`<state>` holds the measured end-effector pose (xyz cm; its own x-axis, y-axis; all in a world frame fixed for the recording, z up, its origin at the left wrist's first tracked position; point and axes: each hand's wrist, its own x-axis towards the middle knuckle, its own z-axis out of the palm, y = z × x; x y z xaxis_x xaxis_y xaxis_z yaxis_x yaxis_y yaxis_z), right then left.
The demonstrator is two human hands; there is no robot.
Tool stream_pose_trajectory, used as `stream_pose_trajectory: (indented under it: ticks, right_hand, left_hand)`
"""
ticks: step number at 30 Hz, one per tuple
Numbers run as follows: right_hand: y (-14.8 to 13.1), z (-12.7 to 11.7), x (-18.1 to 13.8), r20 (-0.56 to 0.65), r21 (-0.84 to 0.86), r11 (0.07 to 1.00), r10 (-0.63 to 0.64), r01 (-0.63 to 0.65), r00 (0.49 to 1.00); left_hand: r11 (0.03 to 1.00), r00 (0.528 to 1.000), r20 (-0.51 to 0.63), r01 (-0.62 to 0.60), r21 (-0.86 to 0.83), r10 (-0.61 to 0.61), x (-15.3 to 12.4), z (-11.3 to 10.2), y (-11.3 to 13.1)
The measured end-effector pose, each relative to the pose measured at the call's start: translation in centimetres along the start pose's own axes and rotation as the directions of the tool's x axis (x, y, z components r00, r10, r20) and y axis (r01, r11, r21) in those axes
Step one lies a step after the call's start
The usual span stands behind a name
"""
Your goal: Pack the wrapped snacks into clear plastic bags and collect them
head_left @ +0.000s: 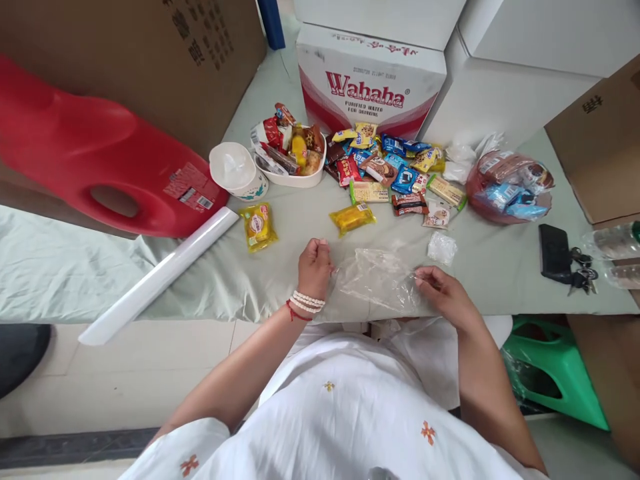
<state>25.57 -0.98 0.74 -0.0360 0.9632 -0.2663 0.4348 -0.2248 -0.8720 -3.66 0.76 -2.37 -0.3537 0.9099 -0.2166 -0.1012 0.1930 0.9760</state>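
Note:
A clear plastic bag (377, 277) is stretched between my two hands just above the near edge of the table. My left hand (315, 270), with white beads at the wrist, is closed on the bag's left side. On the other side, my right hand (443, 290) pinches its right edge between thumb and fingers. Beyond the bag lie a yellow-wrapped snack (353, 219) and a small folded clear packet (442, 248). A second yellow-wrapped cake (259, 227) rests left of my left hand. Further back is a pile of wrapped snacks (385, 167).
A white tub of snacks (300, 180), a paper cup (240, 173) and a red jug (110, 153) stand left, beside a white roll (160, 277). At the back is a Wahaha box (370, 87). Rightward are a red bowl (483, 207), a black wallet (554, 253), keys and bottles.

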Motion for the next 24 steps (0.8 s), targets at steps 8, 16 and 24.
stream_pose_trajectory:
  ticks: [8, 16, 24]
  right_hand:
    - [-2.6, 0.8, 1.9, 0.195, -0.441, 0.811, -0.333, 0.386, 0.923]
    - [-3.2, 4.4, 4.0, 0.06, -0.233, 0.911, -0.336, 0.341, 0.94]
    - [-0.3, 1.6, 1.9, -0.024, 0.249, 0.968, 0.031, -0.024, 0.999]
  left_hand:
    - [0.592, 0.826, 0.412, -0.563, 0.577, 0.385, -1.6, 3.0, 2.2]
    - [0.764, 0.891, 0.431, -0.375, 0.524, 0.142, 0.1, 6.4, 2.0]
    - [0.992, 0.979, 0.184, 0.107, -0.064, -0.093, -0.1, 1.8, 1.4]
